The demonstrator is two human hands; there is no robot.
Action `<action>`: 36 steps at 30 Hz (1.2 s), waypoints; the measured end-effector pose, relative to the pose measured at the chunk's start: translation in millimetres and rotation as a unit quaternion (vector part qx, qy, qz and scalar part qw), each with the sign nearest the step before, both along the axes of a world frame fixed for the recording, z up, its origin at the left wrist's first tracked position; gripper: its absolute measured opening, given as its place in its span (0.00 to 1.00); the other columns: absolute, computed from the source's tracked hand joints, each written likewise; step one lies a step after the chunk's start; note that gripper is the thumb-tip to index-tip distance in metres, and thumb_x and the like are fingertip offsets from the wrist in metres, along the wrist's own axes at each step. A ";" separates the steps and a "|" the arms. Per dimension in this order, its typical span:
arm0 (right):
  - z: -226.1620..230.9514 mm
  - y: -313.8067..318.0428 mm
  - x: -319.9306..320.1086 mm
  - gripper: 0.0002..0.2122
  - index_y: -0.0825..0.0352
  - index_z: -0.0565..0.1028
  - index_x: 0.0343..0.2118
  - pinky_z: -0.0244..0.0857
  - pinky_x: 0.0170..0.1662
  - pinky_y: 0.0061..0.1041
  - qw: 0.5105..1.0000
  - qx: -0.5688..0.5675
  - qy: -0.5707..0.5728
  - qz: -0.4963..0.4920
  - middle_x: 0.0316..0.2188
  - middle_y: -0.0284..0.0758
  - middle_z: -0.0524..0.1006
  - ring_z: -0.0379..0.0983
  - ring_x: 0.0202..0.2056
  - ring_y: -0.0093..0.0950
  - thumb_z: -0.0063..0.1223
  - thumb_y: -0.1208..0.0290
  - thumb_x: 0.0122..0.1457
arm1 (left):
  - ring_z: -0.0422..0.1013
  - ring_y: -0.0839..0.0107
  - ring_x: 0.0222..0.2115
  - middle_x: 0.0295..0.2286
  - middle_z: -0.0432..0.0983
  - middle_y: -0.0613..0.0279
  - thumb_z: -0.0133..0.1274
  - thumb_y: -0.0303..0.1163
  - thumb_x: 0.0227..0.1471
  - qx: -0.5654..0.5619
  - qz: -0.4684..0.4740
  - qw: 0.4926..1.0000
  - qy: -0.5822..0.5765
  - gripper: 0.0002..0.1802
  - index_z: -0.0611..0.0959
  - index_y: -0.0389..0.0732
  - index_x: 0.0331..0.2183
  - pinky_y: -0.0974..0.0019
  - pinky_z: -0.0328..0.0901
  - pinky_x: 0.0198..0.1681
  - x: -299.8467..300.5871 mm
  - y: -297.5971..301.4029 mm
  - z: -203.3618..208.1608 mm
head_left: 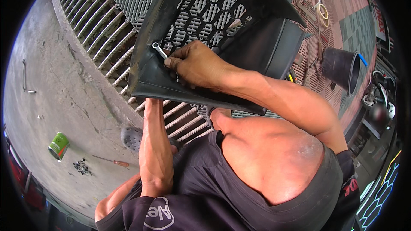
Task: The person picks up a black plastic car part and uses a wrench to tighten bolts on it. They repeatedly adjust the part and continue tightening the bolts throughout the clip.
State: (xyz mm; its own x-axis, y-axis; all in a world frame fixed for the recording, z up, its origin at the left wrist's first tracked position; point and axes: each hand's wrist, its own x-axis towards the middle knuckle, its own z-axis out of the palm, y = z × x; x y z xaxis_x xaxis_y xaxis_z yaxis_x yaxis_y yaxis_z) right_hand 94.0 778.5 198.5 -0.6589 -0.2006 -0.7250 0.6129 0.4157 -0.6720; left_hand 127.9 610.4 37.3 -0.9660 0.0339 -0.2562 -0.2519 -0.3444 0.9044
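Above my knees lies a large black plastic panel (145,70) with a honeycomb mesh (209,15) in its upper part. My right hand (198,64) is closed on a small silver wrench (162,52), thumb and fingers pinching its shaft. The wrench's ring end sticks out to the upper left, over the panel's inner face near its left edge; contact there is unclear. From below, my left forearm (156,149) reaches under the panel's lower edge. The panel hides my left hand, so its fingers do not show.
Rebar grating (107,36) runs beneath the panel. On the concrete at left lie a long wrench (24,76), a green can (58,146), a screwdriver (112,161) and small black pieces (81,167). At right are a black bucket (339,68) and a tape roll (322,13).
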 end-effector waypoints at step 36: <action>-7.5 -4.0 -2.8 0.13 0.71 0.85 0.43 0.75 0.47 0.40 0.998 0.031 0.041 0.020 0.34 0.52 0.85 0.84 0.38 0.44 0.55 0.68 0.67 | 0.72 0.74 0.27 0.32 0.78 0.62 0.55 0.38 0.63 -0.082 -0.025 0.996 0.012 0.14 0.79 0.41 0.45 0.67 0.69 0.29 16.9 -12.3 -39.6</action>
State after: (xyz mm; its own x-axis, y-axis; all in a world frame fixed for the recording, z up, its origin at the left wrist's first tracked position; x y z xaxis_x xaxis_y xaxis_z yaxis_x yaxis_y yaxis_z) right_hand 91.1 774.5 191.1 -0.7085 -0.1852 -0.6809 0.5388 0.4811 -0.6915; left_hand 144.8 598.1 -2.4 -0.9702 0.0417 -0.2385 -0.2421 -0.1786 0.9537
